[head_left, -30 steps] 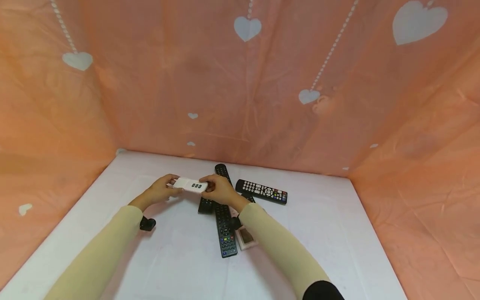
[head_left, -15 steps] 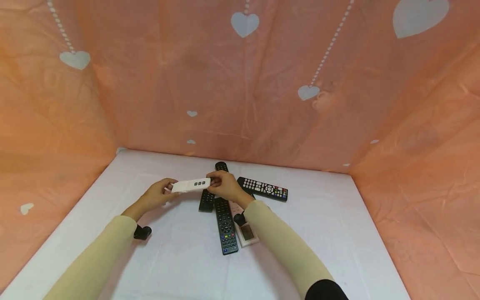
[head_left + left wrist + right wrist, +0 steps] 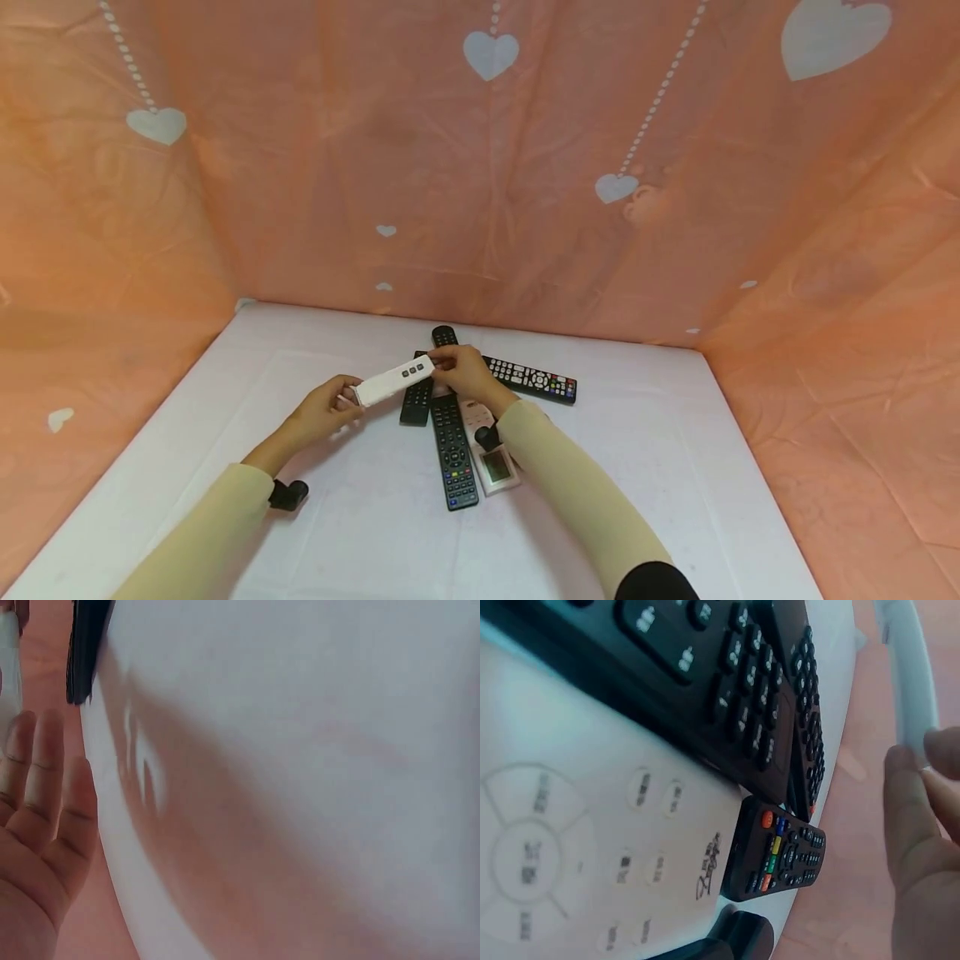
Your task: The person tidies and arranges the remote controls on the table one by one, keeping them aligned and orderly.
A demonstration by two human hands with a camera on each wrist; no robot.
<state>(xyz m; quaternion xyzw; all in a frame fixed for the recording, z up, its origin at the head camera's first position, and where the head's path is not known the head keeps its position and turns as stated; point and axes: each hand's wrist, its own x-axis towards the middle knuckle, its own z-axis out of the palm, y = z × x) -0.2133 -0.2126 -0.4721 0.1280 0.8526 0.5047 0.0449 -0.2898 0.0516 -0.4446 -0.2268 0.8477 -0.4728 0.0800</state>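
White remote [image 3: 390, 383] held above the table [image 3: 360, 533], slanted: left hand [image 3: 322, 410] pinches the plain end, right hand [image 3: 467, 373] the button end. Long black remote [image 3: 454, 454] and pale remote [image 3: 497, 468] lie near right wrist.

- In the head view, the right hand [image 3: 468, 375] hides the left end of the black remote with white buttons [image 3: 536, 379].
- A black wrist camera [image 3: 487, 438] covers part of the pale remote [image 3: 497, 467].
- The left wrist view cuts off the left hand [image 3: 41, 840] and white remote [image 3: 392, 382].
- There, a dark thing [image 3: 86, 652] is too blurred to name.
- In the right wrist view, the pale remote's small labels are too blurred to read.
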